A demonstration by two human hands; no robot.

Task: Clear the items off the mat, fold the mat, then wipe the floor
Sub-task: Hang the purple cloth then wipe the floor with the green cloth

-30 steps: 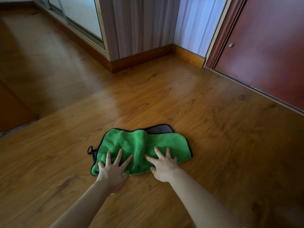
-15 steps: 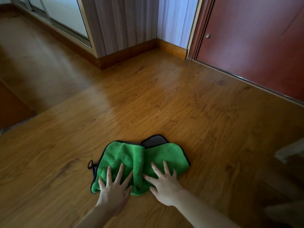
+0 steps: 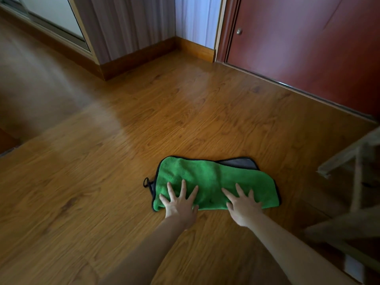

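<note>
A green cloth with a black hem and a grey underside lies folded flat on the wooden floor. A small black loop hangs off its left end. My left hand presses on the cloth's near left part with its fingers spread and straight. My right hand presses flat on the near right part, fingers spread the same way. Both palms sit partly on the bare floor just in front of the cloth. No mat is in view.
A dark red door with a small knob stands at the back right. A wall corner with a wooden skirting board juts out at the back centre. Wooden furniture legs stand close at the right edge.
Both hands have slid the cloth to the right across the floor, and it now lies spread flatter and wider. The wooden furniture has come further into view at the right.
</note>
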